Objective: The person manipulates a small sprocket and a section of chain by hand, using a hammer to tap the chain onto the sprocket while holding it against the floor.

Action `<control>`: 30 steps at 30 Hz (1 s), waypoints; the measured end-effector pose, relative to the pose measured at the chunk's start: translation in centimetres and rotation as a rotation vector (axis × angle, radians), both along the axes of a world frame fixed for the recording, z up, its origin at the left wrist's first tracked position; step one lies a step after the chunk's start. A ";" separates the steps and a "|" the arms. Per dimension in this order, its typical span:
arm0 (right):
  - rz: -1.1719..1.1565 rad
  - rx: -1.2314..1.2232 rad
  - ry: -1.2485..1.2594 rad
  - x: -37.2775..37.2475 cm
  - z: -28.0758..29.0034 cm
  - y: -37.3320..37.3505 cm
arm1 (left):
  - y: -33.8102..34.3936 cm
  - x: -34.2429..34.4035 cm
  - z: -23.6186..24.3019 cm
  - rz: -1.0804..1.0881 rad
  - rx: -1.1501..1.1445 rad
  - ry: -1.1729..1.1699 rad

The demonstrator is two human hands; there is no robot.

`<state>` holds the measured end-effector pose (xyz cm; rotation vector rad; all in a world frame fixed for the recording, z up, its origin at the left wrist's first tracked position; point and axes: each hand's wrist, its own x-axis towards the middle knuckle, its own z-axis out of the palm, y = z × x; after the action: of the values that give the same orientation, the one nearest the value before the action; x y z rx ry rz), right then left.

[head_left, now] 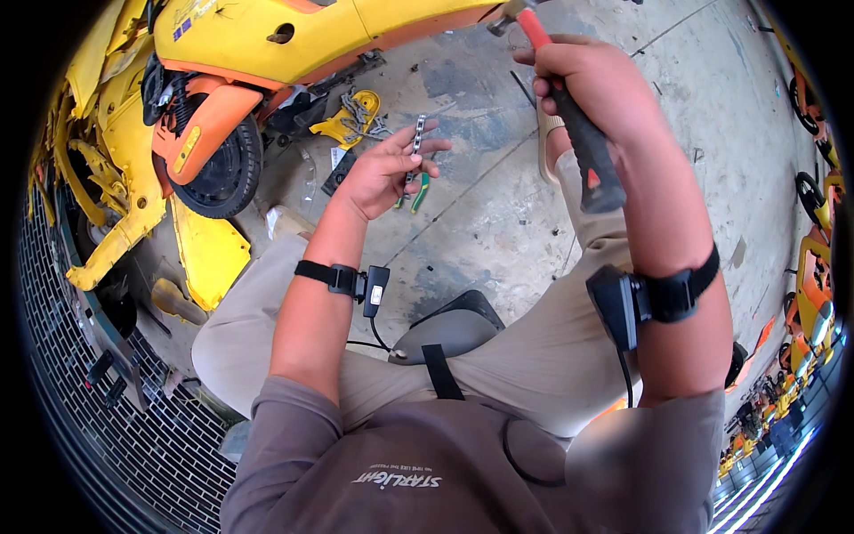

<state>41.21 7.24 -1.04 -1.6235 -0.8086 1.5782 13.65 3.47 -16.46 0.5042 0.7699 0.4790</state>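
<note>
My left hand (378,178) pinches a short length of roller chain (418,133) between thumb and fingers, and the chain stands up above the thumb. In my right hand (592,84) is a hammer (587,147) with a red and black handle, gripped near the middle. Its metal head is up at the top edge, apart from the chain. Just beyond my left hand, green-handled pliers (421,193) lie on the concrete floor. A yellow plastic cover (334,132) on the floor holds a heap of loose chain (358,111).
A yellow and orange two-wheeler (294,36) lies ahead on the left, its black tyre (227,173) close to my left leg. Yellow body panels (209,249) are piled left of it. More yellow vehicles (814,276) line the far right. My knees are spread on both sides.
</note>
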 end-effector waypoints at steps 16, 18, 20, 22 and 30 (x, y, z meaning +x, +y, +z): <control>0.221 0.257 0.292 -0.4 -0.7 0.2 | 2.1 4.9 12.1 -0.017 0.170 -0.347; 0.295 0.245 0.334 -0.7 -0.9 0.3 | 1.8 4.6 12.7 -0.003 0.122 -0.323; 0.375 0.221 0.260 -0.9 -0.9 0.3 | 1.7 4.2 12.8 0.004 0.101 -0.266; 0.434 0.190 0.157 -1.3 -1.1 0.4 | 1.7 3.7 12.4 0.005 0.109 -0.176; 0.575 -0.014 -0.223 -2.9 -3.3 1.2 | 1.7 3.1 10.2 0.042 0.188 0.228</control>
<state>38.27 8.39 -4.29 -1.6865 -1.4885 1.7956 16.73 5.12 -6.30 0.7273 0.9607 0.5413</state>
